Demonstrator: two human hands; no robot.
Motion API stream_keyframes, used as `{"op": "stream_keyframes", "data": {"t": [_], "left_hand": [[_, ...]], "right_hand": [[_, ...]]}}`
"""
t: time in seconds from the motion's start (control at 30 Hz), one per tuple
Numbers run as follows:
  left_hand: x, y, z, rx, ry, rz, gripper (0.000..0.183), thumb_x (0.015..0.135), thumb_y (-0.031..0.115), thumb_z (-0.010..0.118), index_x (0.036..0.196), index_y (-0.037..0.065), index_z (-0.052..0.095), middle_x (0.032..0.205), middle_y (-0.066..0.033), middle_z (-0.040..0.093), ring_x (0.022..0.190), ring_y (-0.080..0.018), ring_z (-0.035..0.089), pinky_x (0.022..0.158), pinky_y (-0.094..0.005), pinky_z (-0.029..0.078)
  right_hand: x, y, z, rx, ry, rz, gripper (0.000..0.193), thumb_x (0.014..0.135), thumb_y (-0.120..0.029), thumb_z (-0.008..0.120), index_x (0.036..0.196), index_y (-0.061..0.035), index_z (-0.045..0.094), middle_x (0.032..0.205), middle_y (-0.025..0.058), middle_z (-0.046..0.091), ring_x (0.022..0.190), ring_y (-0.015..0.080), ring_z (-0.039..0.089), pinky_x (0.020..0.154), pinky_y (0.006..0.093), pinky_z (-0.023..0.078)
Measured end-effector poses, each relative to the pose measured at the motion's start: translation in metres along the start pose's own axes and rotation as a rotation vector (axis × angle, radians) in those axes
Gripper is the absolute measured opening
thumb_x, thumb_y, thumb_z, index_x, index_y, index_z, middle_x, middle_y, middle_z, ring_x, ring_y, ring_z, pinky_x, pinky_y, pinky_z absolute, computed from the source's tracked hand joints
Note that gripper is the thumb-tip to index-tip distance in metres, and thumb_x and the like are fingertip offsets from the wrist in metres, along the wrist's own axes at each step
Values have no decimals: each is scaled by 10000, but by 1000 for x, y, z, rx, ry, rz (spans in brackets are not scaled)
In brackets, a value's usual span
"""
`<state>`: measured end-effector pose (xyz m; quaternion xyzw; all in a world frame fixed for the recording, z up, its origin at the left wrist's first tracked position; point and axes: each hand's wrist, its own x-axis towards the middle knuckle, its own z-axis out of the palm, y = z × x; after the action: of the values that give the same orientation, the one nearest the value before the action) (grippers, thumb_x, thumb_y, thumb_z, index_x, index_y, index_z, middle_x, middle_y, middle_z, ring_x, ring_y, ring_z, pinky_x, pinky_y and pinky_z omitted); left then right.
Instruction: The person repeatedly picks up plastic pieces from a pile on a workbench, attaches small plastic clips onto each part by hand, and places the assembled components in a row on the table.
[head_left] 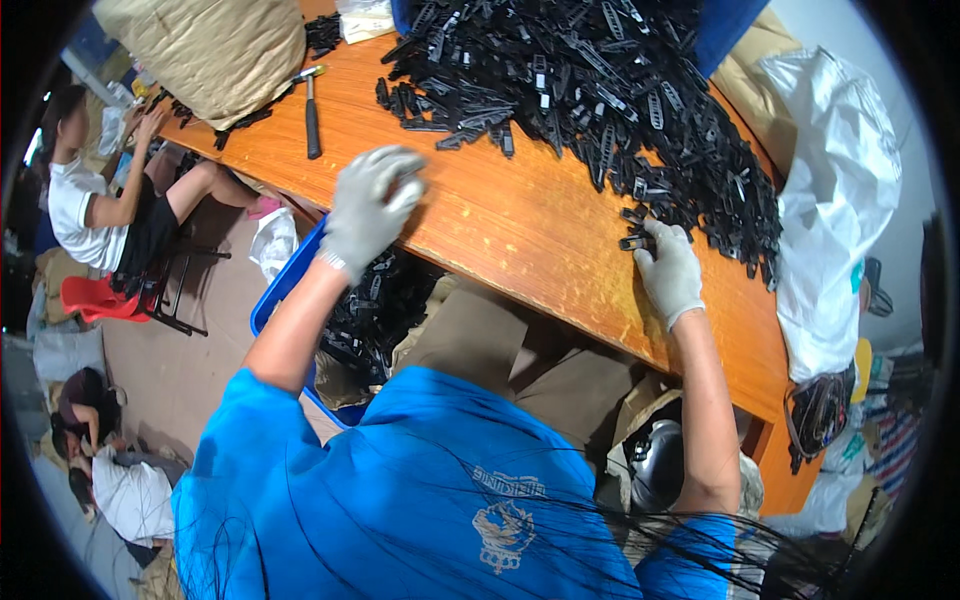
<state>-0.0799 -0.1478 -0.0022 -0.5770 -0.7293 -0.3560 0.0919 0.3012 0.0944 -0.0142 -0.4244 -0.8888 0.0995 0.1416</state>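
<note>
Blue shirt (pixel 400 470) sits nearest; at 2 o'clock my right fingers (pixel 664 234) pinch a clip (pixel 632 243), probably light, stiff, slick, best gripped by its edges. At 10, my left fingers (pixel 386 166) curl loosely, seemingly empty.

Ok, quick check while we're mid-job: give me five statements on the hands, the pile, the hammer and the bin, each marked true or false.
1. The left hand and the right hand both wear pale gloves. True.
2. The right hand has a small black part between thumb and finger, near the pile of black parts. True.
3. The left hand is buried in the pile. False: it is at the near side of the table, apart from the pile.
4. A hammer with a dark handle lies on the table. True.
5. The bin below the table edge is red. False: it is blue, with more black parts inside.
</note>
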Motion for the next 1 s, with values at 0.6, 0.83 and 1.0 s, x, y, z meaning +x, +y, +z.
{"op": "stream_keyframes", "data": {"t": [0.6, 0.83, 1.0], "left_hand": [[33, 26, 68, 31, -199, -182, 441, 998, 177, 762, 1421, 93, 670, 1341, -180, 721, 1259, -402, 667, 1075, -480, 532], [30, 41, 53, -73, -211, -255, 313, 1028, 195, 732, 1296, 35, 709, 1183, -249, 742, 1128, -441, 701, 977, -481, 558], [35, 52, 43, 157, -367, -332, 266, 1049, 283, 699, 1109, 33, 769, 1110, -229, 755, 1103, -422, 706, 943, -498, 553]], "right_hand": [[6, -37, 17, 72, 51, -132, 168, 940, -153, 796, 1105, -123, 778, 1093, 130, 713, 1004, 369, 726, 849, 476, 587], [-2, -55, 3, 80, 52, -140, 220, 944, -167, 794, 1161, -137, 774, 1143, 126, 705, 1030, 370, 729, 874, 480, 594], [-1, -62, 13, 13, 47, -194, 222, 956, -183, 789, 1174, -144, 777, 1143, 123, 716, 1039, 369, 731, 881, 481, 599]]}}
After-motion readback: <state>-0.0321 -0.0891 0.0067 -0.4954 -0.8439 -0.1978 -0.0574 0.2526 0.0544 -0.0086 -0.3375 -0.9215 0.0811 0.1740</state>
